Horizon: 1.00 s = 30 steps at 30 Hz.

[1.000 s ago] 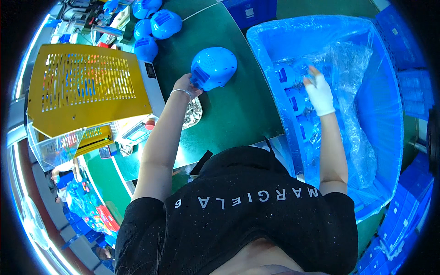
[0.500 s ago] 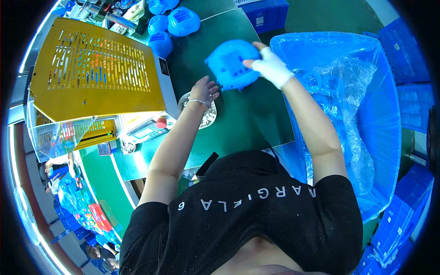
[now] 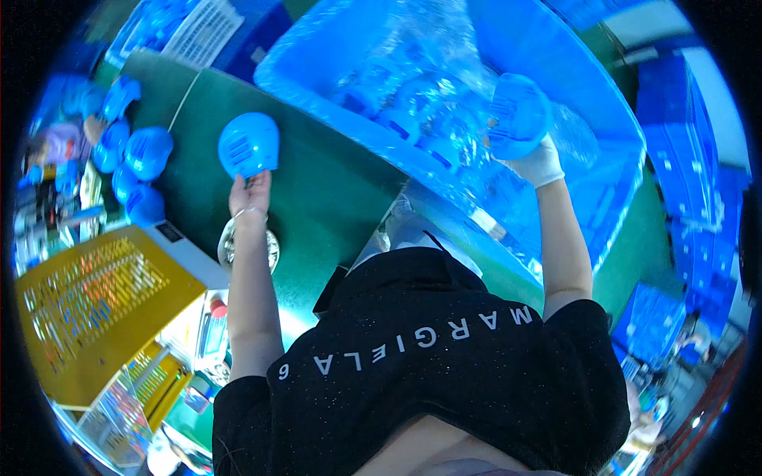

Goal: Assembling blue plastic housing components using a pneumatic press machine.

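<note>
At the left, my left hand [image 3: 251, 195] has its fingers on the lower rim of a rounded blue plastic shell [image 3: 248, 144] with a row of slots. That shell is over the green tabletop [image 3: 317, 178]. My right hand [image 3: 538, 161], in a white glove, grips a second slotted blue shell [image 3: 520, 115] by its near edge. It is held above a large blue bin [image 3: 516, 32] lined with clear plastic film. Several blue shells [image 3: 397, 124] lie in the bin, partly under the film. Beneath my left forearm is a round dish [image 3: 272, 247] of small pieces.
More blue shells [image 3: 148, 152] are grouped at the table's far left, near what looks like another person's hand [image 3: 94, 129]. A machine with a slotted yellow cover [image 3: 95, 301] and red button [image 3: 217, 307] is at near left. Stacked blue crates [image 3: 675, 135] are at right.
My view has turned right, toward the bin. My right hand has moved over the bin with a shell. My left hand, empty before, is now on another shell.
</note>
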{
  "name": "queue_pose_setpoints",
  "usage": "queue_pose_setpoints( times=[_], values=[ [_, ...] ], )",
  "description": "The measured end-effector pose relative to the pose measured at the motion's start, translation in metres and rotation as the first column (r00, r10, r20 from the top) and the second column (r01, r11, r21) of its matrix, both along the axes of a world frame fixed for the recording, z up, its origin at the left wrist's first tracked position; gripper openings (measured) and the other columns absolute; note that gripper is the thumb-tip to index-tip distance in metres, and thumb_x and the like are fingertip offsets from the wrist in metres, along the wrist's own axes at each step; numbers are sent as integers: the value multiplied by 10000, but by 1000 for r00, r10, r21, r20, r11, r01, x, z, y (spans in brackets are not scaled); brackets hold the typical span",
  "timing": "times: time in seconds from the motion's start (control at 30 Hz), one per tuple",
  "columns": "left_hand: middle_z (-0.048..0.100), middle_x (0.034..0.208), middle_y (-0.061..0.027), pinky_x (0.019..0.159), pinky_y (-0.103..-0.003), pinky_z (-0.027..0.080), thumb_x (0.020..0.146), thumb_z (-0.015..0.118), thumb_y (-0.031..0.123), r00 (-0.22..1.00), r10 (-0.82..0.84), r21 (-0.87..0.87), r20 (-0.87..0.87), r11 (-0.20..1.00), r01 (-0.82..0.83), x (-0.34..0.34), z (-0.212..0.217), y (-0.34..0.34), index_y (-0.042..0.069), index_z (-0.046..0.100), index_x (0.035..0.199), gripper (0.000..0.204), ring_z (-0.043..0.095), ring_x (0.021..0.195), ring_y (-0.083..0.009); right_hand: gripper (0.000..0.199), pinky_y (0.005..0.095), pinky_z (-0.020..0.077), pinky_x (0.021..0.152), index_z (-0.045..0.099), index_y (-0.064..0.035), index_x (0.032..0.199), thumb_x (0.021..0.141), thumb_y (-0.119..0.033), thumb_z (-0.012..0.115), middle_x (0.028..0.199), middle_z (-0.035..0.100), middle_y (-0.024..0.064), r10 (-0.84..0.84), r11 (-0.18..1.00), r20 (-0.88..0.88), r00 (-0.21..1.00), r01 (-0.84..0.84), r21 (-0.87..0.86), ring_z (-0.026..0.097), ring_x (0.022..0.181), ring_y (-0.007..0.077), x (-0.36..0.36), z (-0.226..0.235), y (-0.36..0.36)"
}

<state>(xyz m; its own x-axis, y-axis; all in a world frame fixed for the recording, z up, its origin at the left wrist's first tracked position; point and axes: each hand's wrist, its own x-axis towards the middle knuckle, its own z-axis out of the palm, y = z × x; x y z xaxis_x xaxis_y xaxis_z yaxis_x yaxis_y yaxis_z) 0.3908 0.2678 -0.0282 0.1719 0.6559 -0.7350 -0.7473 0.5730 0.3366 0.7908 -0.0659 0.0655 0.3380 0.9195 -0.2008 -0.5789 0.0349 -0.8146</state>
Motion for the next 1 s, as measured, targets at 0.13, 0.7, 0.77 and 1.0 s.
queue_pose_setpoints(
  times=[0.13, 0.7, 0.77, 1.0],
  values=[
    [486, 1147, -173, 959, -487, 332, 914, 356, 148, 993, -73, 116, 97, 991, 61, -5, 23, -4, -31, 447, 1068, 253, 456, 1080, -307, 550, 525, 429, 760, 356, -113, 1246, 743, -196, 565, 1145, 485, 153, -408, 867, -320, 855, 254, -429, 517, 991, 316, 30, -55, -59],
    [466, 1217, -158, 994, -463, 281, 922, 362, 205, 712, -628, 461, 314, 756, 464, 117, 135, -127, 15, 446, 1167, 320, 408, 1155, -290, 588, 374, 412, 871, 434, -60, 1220, 722, -351, 551, 1146, 528, 182, 697, 140, 277, 662, 253, -957, 526, 1045, 297, 57, -161, -112],
    [454, 1230, -156, 997, -464, 276, 921, 366, 205, 698, -631, 421, 338, 765, 488, 142, 136, -134, 19, 436, 1180, 327, 398, 1165, -291, 563, 369, 420, 860, 453, -61, 1205, 726, -343, 542, 1145, 531, 177, 723, 38, 174, 669, 213, -976, 537, 1033, 285, 74, -166, -146],
    [389, 1287, -162, 995, -463, 284, 923, 338, 195, 560, -734, 423, 385, 680, 599, 214, 113, -152, 21, 366, 1232, 355, 366, 1187, -312, 482, 470, 438, 797, 457, -50, 1181, 770, -295, 507, 1264, 412, 164, 559, 53, -25, 829, -65, -996, 586, 878, 326, 42, -211, -208]
  ],
)
